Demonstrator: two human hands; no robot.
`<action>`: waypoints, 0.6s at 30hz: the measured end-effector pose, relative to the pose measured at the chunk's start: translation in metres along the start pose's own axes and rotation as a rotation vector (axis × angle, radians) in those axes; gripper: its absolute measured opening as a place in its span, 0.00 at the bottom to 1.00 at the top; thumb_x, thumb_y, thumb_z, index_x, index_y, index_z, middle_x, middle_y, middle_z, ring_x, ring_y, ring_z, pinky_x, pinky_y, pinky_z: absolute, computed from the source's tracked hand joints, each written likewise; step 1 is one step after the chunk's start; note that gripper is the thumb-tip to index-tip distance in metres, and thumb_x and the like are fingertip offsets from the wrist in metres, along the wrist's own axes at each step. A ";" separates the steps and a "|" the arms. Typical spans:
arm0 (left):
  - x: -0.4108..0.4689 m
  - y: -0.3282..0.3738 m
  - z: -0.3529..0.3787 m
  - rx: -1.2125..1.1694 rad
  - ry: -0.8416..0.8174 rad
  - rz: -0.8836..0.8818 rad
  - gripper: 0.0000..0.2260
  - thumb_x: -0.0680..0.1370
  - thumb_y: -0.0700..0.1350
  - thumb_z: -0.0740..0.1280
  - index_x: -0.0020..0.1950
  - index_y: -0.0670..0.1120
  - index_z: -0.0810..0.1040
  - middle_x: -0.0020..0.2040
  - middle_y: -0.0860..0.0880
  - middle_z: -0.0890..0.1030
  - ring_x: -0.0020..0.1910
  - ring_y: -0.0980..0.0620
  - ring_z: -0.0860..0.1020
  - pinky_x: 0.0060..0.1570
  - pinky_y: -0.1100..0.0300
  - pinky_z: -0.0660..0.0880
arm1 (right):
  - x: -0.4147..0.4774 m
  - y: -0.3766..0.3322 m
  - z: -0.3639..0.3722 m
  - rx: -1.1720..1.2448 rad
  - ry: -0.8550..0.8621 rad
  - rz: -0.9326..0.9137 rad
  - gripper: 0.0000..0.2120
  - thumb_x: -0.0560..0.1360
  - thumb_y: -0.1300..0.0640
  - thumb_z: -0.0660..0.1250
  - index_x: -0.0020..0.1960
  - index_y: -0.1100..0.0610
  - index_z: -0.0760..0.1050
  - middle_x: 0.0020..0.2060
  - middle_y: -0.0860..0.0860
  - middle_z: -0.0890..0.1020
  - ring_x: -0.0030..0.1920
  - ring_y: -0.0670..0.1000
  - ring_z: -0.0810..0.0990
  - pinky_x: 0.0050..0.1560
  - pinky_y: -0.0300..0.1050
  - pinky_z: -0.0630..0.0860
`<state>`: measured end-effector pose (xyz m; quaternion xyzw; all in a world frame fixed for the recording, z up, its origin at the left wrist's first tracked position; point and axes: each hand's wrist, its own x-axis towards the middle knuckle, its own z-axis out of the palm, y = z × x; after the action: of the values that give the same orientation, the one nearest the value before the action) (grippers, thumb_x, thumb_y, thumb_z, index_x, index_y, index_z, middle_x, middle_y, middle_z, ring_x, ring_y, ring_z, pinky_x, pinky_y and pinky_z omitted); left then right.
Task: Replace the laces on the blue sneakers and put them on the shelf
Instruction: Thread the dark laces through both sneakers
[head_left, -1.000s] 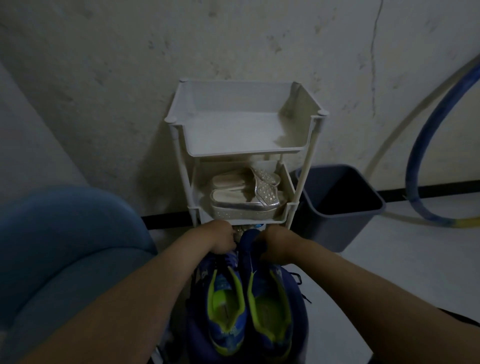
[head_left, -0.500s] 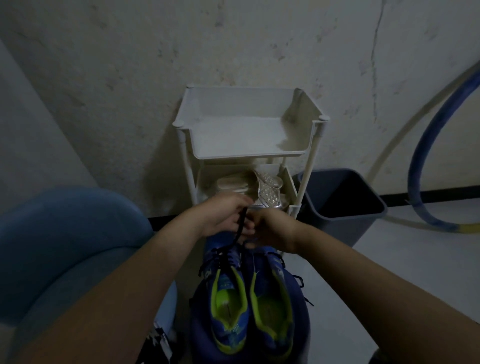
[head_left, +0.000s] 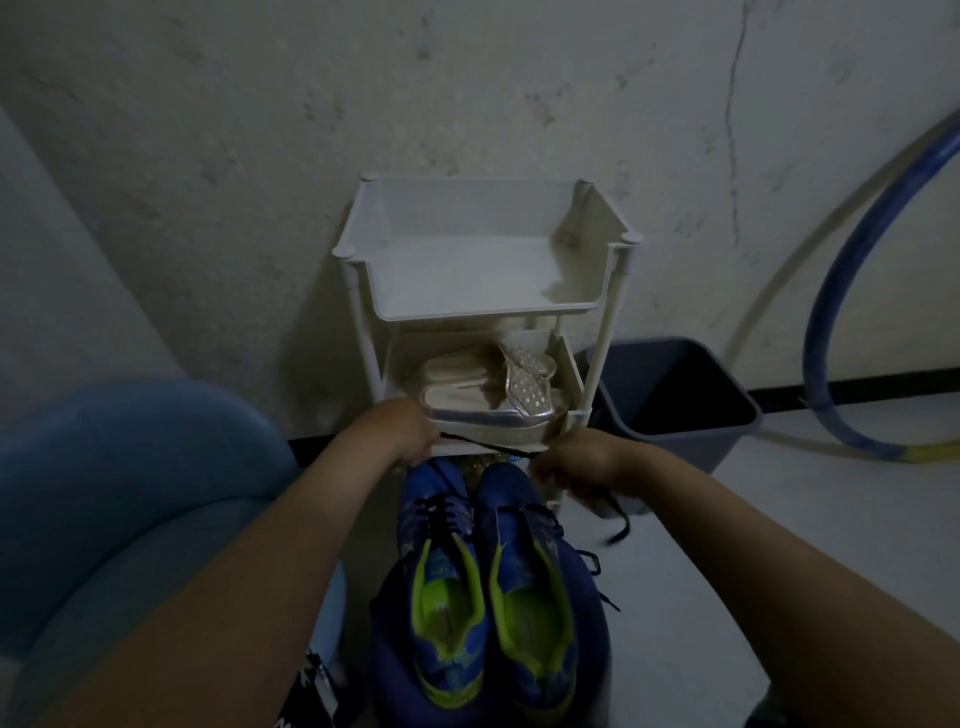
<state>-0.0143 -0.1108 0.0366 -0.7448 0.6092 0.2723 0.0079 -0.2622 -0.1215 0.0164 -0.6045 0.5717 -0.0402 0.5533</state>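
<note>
Room: stained wall (head_left: 208, 156) is rising behind a white shelf (head_left: 478, 313); a grey bin (head_left: 675, 452) is standing just right of it, a blue hoop (head_left: 831, 291) is leaning farther right, and a blue chair (head_left: 130, 493) is sitting at left.
Shelf: pale sandals (head_left: 488, 400) are resting on its middle tier.
Sneakers (head_left: 519, 530): lying side by side, toes toward the shelf, on something dark blue, perhaps a bag.
Lace (head_left: 488, 448): black, stretching between both hands across the middle tier's front edge; a loose end is dangling under the right hand.
Left hand (head_left: 400, 434): fingers are curling tight on the lace, above the left toe.
Right hand (head_left: 576, 460): fingers are clamping the lace, above the right toe.
</note>
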 end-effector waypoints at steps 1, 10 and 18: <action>0.004 -0.006 -0.001 0.107 -0.027 -0.038 0.08 0.79 0.44 0.66 0.51 0.41 0.80 0.50 0.43 0.83 0.48 0.45 0.82 0.51 0.52 0.78 | -0.001 0.001 -0.002 -0.074 0.024 0.015 0.06 0.77 0.56 0.66 0.47 0.58 0.80 0.31 0.51 0.72 0.26 0.47 0.66 0.28 0.41 0.63; 0.003 0.014 0.013 0.219 -0.048 0.165 0.21 0.78 0.43 0.65 0.71 0.49 0.72 0.69 0.47 0.71 0.65 0.45 0.73 0.63 0.54 0.73 | -0.009 -0.004 0.002 -0.209 -0.066 -0.009 0.10 0.80 0.54 0.60 0.44 0.56 0.77 0.32 0.51 0.71 0.26 0.47 0.64 0.26 0.41 0.60; -0.019 0.061 0.029 -0.345 -0.169 0.400 0.09 0.78 0.41 0.63 0.52 0.52 0.80 0.41 0.51 0.80 0.44 0.50 0.79 0.44 0.56 0.74 | -0.008 -0.020 0.005 0.088 -0.090 -0.135 0.19 0.82 0.44 0.57 0.40 0.55 0.74 0.25 0.48 0.65 0.25 0.47 0.61 0.28 0.42 0.57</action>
<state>-0.0837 -0.0996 0.0396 -0.5748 0.6858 0.4294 -0.1220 -0.2491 -0.1180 0.0333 -0.6182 0.5017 -0.0752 0.6004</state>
